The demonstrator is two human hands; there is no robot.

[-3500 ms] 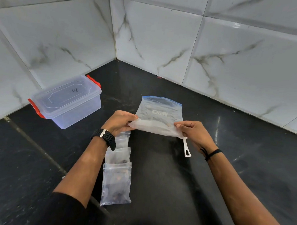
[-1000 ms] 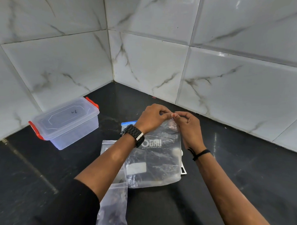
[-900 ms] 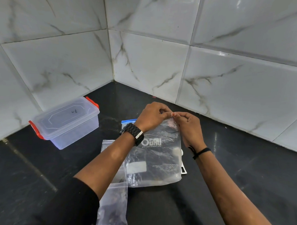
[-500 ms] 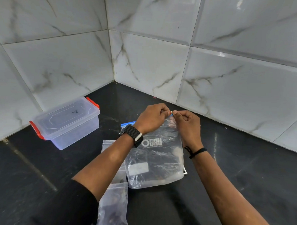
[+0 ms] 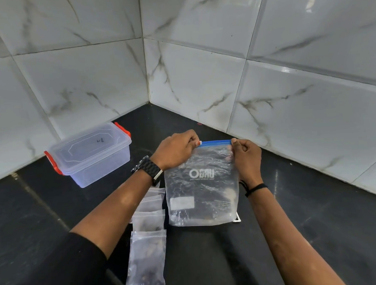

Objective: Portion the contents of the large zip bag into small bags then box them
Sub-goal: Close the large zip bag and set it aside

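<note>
Fingers [image 5: 196, 143] of both my hands pinch the big bag's [image 5: 202, 184] blue zip strip [image 5: 215, 143] at its ends; best pull steadily, keeping bag upright on the surface [image 5: 209, 260].

White tool [image 5: 236, 218] mostly hidden behind large zip bag [image 5: 202, 184]; only a corner shows. Upper small bags [image 5: 152, 203] partly covered by left forearm. Small bags' contents too blurred to identify. Box [image 5: 90, 153] lid marking unreadable.
</note>
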